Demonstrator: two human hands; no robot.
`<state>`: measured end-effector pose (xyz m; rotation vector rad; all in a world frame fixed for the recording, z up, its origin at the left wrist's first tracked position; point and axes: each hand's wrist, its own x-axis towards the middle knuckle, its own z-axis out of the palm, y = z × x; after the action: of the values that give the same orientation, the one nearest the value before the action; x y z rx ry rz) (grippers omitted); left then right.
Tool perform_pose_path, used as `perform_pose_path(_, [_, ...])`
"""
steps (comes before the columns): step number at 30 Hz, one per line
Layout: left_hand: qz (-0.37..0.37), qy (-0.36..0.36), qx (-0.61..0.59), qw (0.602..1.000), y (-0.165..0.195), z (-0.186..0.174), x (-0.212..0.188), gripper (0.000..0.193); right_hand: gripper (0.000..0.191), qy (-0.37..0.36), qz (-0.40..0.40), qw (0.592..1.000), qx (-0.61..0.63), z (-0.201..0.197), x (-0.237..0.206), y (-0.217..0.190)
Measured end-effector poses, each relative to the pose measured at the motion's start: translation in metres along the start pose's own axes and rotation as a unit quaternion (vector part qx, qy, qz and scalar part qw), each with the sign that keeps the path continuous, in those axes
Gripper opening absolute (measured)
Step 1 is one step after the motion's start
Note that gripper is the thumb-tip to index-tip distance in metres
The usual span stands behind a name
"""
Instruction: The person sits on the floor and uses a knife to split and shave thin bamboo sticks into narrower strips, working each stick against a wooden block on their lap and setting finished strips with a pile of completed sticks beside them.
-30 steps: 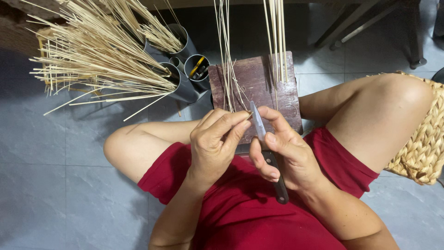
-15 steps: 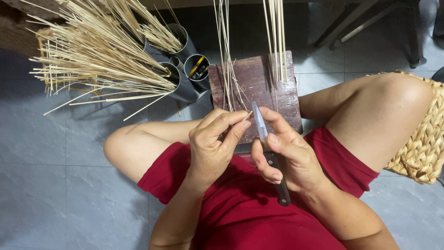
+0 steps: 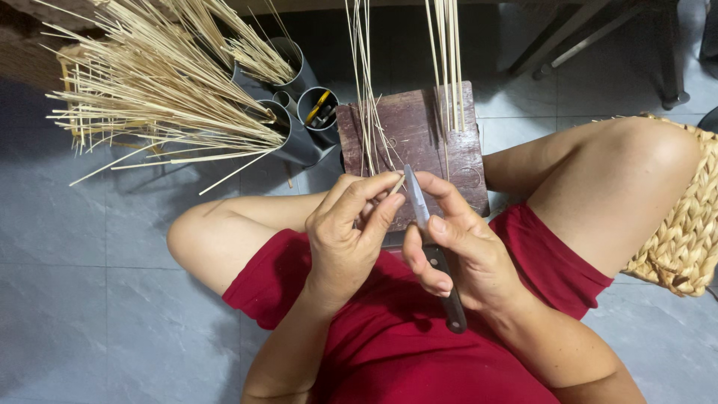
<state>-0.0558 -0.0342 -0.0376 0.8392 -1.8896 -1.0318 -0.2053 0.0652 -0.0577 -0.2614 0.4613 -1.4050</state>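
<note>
Head camera looks down at a seated person's lap. At centre frame, the left hand (image 3: 348,239) pinches a thin bamboo stick (image 3: 396,185) between thumb and fingertips. Just right of it, the right hand (image 3: 464,251) is wrapped around a dark-handled knife (image 3: 434,251), blade up beside the stick. Above them sits a wooden block (image 3: 419,142); loose sticks in grey tubes (image 3: 295,142) fill the upper left.

My left hand (image 3: 348,239) is raised in front of my lap, thumb and forefinger pinched together at the tips, the other fingers curled beneath. My right hand (image 3: 464,251) sits just beside it, fingers wrapped shut, forefinger stretched forward. Both forearms angle inward; my knees spread wide.
</note>
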Motion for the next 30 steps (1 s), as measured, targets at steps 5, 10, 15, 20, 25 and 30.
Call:
perform_pose_path(5, [0.026, 0.027, 0.001, 0.999, -0.0001, 0.0026, -0.0023, 0.025, 0.056, 0.016, 0.004, 1.000, -0.003, 0.0015, -0.0020, 0.0010])
perform_pose_path(10, [0.023, 0.036, -0.010, 0.999, -0.0014, 0.0041, -0.0042, 0.025, 0.058, 0.004, 0.004, 1.000, 0.006, 0.0020, -0.0031, 0.0012])
perform_pose_path(15, [0.026, 0.039, -0.004, 0.999, -0.0025, 0.0052, -0.0049, 0.025, 0.057, 0.001, 0.003, 1.000, 0.003, 0.0029, -0.0037, 0.0009])
perform_pose_path(20, [0.043, 0.050, 0.002, 0.998, -0.0029, 0.0059, -0.0048, 0.027, 0.057, 0.016, 0.001, 1.000, -0.006, 0.0040, -0.0020, 0.0021])
perform_pose_path(25, [0.093, 0.068, 0.067, 0.991, -0.0028, 0.0057, -0.0056, 0.029, 0.058, 0.023, 0.002, 1.000, -0.004, 0.0051, -0.0038, 0.0035])
perform_pose_path(30, [0.149, 0.088, 0.130, 0.976, -0.0049, 0.0064, -0.0057, 0.034, 0.058, 0.023, 0.002, 1.000, 0.012, 0.0071, -0.0055, 0.0060])
